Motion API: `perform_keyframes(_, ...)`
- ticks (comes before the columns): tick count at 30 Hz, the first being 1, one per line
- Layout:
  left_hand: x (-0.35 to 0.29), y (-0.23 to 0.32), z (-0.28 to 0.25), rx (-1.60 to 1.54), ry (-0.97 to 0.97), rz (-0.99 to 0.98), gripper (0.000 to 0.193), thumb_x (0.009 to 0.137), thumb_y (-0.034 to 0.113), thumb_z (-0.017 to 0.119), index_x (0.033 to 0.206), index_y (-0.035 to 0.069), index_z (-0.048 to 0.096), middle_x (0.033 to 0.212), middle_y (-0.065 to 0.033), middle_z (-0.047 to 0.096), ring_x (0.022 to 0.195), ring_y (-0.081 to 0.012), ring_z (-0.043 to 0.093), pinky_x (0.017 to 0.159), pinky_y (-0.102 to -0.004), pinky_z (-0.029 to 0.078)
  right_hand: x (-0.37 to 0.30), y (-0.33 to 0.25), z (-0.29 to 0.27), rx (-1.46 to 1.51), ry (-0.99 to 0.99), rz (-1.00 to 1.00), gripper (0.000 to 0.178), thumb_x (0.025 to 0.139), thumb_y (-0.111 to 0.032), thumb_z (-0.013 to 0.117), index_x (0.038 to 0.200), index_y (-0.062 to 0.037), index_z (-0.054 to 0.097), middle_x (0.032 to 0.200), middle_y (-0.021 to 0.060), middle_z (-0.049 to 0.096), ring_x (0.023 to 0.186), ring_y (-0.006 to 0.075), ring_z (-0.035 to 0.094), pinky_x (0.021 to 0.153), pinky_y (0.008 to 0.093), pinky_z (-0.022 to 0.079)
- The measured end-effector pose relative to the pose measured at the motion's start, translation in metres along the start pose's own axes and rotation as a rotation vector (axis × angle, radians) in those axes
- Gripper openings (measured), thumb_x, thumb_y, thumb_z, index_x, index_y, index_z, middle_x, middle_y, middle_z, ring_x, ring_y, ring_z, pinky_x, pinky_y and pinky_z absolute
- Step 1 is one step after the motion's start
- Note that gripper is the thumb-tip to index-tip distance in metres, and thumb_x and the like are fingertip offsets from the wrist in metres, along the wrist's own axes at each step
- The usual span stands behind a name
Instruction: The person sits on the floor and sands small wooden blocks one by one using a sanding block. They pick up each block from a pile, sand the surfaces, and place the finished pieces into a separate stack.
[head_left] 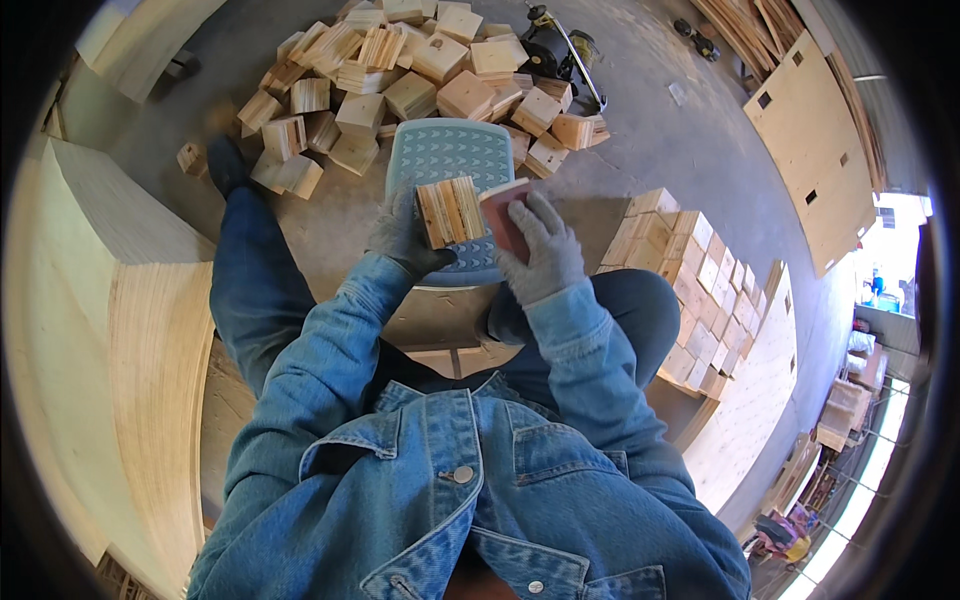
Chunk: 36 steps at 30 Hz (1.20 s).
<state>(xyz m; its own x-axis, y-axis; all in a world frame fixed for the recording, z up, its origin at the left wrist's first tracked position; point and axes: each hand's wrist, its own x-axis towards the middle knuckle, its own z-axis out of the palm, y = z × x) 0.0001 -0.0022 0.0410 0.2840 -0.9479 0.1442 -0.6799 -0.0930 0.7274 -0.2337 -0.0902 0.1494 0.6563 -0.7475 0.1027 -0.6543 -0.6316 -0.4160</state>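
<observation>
A layered plywood block [450, 212] is tilted above a light blue-green plastic stool [440, 150], its striped edge facing up. My left hand [398, 238], in a grey glove with a dark palm, grips the block from its left side, thumb along the lower edge. Just right of the block, my right hand [545, 252], also gloved, has its fingers wrapped over a flat reddish sanding block [503, 218]. The sanding block's left edge is close to the plywood; whether the two touch I cannot tell.
Beyond the stool lies a loose heap of wooden blocks [385, 75], with a black and green power tool [560, 50] at its right. Blocks are stacked neatly [700, 290] by my right knee. Large plywood sheets [160, 370] rise on my left; another panel [810, 150] leans far right.
</observation>
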Motion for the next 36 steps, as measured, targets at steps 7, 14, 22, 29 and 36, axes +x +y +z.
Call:
perform_keyframes(7,0.012,0.001,0.005,-0.565,-0.170,0.010,0.089,0.074,0.045,0.088,0.147,0.010,0.052,0.141,-0.0190,0.058,0.131,-0.0369,0.056,0.114,-0.0497,0.045,-0.038,-0.030,0.029,-0.086,0.005,-0.200,0.064,0.080,-0.029,0.084,0.140,-0.0181,0.067,0.157,0.0195,0.051,0.121,0.0443,0.064,0.099,0.0575,0.052)
perform_keyframes(14,-0.001,0.001,0.019,-0.156,0.294,0.129,0.079,0.074,0.042,0.088,0.138,0.010,0.053,0.130,-0.0135,0.059,0.120,-0.0349,0.058,0.106,-0.0483,0.047,0.021,-0.049,0.033,-0.224,-0.021,-0.103,0.060,0.085,-0.033,0.080,0.142,-0.0200,0.067,0.159,0.0145,0.050,0.125,0.0439,0.062,0.103,0.0568,0.051)
perform_keyframes(22,0.002,-0.046,0.066,-0.313,0.231,0.010,0.079,0.075,0.040,0.086,0.138,0.009,0.052,0.128,-0.0166,0.059,0.120,-0.0379,0.057,0.108,-0.0480,0.049,0.108,-0.063,0.039,-0.219,-0.114,-0.050,0.059,0.089,-0.034,0.077,0.145,-0.0192,0.064,0.160,0.0099,0.049,0.128,0.0417,0.061,0.106,0.0466,0.052)
perform_keyframes(29,0.002,-0.009,0.019,-0.133,0.232,0.143,0.093,0.066,0.046,0.092,0.140,0.008,0.051,0.130,-0.0189,0.058,0.123,-0.0400,0.056,0.109,-0.0489,0.048,-0.016,-0.055,0.025,-0.220,-0.066,-0.124,0.063,0.084,-0.033,0.080,0.144,-0.0186,0.066,0.159,0.0107,0.051,0.120,0.0446,0.062,0.101,0.0574,0.051)
perform_keyframes(36,-0.004,-0.018,0.029,-0.231,0.175,0.057,0.081,0.073,0.041,0.087,0.139,0.009,0.052,0.130,-0.0156,0.060,0.122,-0.0356,0.058,0.109,-0.0463,0.049,-0.004,-0.063,0.025,-0.194,-0.040,-0.137,0.062,0.083,-0.031,0.080,0.142,-0.0186,0.067,0.158,0.0123,0.053,0.119,0.0435,0.063,0.101,0.0558,0.052)
